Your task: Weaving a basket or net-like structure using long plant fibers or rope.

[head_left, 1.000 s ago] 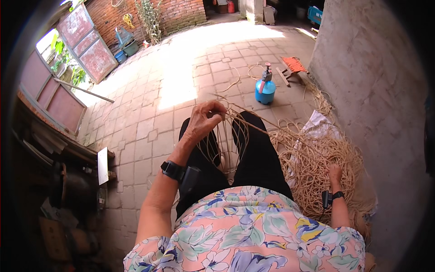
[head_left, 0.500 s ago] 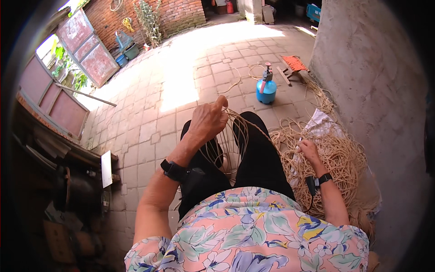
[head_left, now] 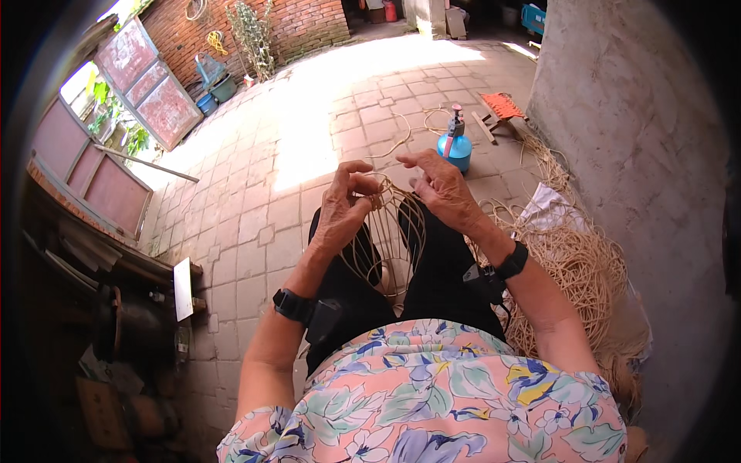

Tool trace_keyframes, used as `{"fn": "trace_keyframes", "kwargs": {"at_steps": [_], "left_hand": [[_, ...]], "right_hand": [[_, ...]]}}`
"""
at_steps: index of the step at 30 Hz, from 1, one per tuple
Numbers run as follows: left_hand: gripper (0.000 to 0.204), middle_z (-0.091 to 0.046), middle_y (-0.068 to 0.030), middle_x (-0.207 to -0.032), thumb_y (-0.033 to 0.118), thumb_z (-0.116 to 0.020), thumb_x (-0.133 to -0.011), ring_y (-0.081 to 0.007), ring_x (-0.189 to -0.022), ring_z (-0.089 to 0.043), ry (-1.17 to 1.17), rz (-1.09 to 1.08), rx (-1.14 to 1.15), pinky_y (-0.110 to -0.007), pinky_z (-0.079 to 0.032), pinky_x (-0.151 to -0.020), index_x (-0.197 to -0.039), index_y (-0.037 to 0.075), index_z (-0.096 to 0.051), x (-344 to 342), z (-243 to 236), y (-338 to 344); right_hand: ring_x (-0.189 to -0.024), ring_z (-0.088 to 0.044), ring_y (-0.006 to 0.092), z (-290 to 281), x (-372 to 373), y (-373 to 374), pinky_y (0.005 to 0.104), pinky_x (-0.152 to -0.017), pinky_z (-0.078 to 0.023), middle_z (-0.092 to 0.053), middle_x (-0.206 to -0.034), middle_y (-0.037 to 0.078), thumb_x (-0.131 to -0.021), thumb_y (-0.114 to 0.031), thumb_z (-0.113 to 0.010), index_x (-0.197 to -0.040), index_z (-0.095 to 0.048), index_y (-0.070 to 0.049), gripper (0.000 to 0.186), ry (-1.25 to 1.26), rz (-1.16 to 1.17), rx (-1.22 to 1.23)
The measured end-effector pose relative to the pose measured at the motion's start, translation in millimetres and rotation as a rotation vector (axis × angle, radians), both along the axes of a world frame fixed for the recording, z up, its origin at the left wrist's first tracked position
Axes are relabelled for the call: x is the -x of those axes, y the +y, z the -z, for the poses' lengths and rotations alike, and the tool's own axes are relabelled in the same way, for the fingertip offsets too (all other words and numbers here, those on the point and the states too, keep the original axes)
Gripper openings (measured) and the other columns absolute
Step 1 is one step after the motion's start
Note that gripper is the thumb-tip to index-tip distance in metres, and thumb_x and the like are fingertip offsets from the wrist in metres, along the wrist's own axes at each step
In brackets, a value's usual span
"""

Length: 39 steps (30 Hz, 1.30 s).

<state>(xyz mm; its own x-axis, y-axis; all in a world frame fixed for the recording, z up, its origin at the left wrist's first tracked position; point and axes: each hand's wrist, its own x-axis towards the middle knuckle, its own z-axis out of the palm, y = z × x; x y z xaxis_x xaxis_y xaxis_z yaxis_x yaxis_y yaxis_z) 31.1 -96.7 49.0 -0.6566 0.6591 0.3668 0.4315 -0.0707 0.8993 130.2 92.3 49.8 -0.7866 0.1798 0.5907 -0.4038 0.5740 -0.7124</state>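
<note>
Above my knees, my left hand (head_left: 349,202) is closed on the top of a coil of thin tan cord (head_left: 418,231). Its loops hang down between my thighs. My right hand (head_left: 446,189) is close on the right, thumb and forefinger bent toward the left hand with a gap between their tips. The lower fingers are curled at the coil's right edge and seem to hold the cord there; the strand itself is mostly hidden. To my right lies a big tangled heap of the same cord (head_left: 575,278), partly over a white sack (head_left: 546,207).
A blue pump sprayer (head_left: 455,147) stands on the paved floor beyond my right hand. Behind it is a folding stool (head_left: 502,106) with an orange seat. A rough wall (head_left: 617,116) rises at the right; dark clutter and a white board (head_left: 182,288) are at the left.
My right hand has come from the cord heap up and left to beside my left hand. The left hand's fingers have shifted at the top of the coil.
</note>
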Motion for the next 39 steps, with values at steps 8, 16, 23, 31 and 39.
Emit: {"fn": "trace_keyframes", "kwargs": {"at_steps": [8,16,23,31,39], "left_hand": [[0.039,-0.066,-0.0136,-0.097,-0.003,-0.049,-0.081,-0.0192,-0.087,-0.065,0.052,-0.007,0.078,-0.032,-0.053,-0.083,-0.119,0.004,-0.051,-2.4,-5.7,-3.5],[0.016,-0.063,-0.0081,-0.076,0.013,-0.057,-0.088,-0.0142,-0.073,-0.06,0.228,-0.13,0.257,-0.029,-0.049,-0.07,-0.092,-0.002,-0.061,-3.8,-9.1,8.3],[0.02,-0.063,-0.0111,-0.071,0.016,-0.058,-0.083,-0.0165,-0.066,-0.058,0.348,-0.197,0.36,-0.032,-0.048,-0.066,-0.083,-0.003,-0.061,-4.0,-10.9,17.7],[0.024,-0.065,-0.0153,-0.069,0.02,-0.058,-0.08,-0.0254,-0.064,-0.064,0.277,-0.197,0.348,-0.036,-0.051,-0.066,-0.078,-0.003,-0.063,9.8,-6.1,13.6],[0.022,-0.061,-0.0057,-0.066,0.018,-0.058,-0.08,-0.0112,-0.064,-0.057,0.079,0.019,0.326,-0.028,-0.048,-0.061,-0.077,-0.003,-0.061,28.9,3.6,2.1]], "right_hand": [[-0.082,-0.062,0.0332,-4.2,4.4,-21.2,0.0421,-0.068,-0.05,-0.058,-0.098,0.012,-0.084,-0.008,-0.064,-0.094,-0.056,-0.005,0.014,0.026,-0.046,-0.38],[-0.066,-0.06,0.0354,40.4,-87.4,-11.3,0.042,-0.057,-0.047,-0.056,-0.068,0.012,-0.092,-0.024,-0.061,-0.079,-0.056,-0.007,0.023,-0.051,0.042,-0.355],[-0.069,-0.068,0.0264,213.6,-235.3,106.1,0.043,-0.06,-0.048,-0.064,-0.065,0.01,-0.098,-0.034,-0.047,-0.084,-0.062,-0.004,0.036,-0.545,0.762,0.064],[-0.053,-0.055,0.0222,304.9,-325.2,191.3,0.0411,-0.055,-0.046,-0.063,-0.068,0.015,-0.094,-0.014,-0.056,-0.092,-0.059,0.004,0.019,-0.752,1.16,0.772],[-0.057,-0.055,0.017,254.6,-310.9,181.2,0.0342,-0.05,-0.042,-0.062,-0.072,0.013,-0.097,-0.019,-0.051,-0.081,-0.056,-0.001,0.025,-0.963,1.048,0.714]]}}
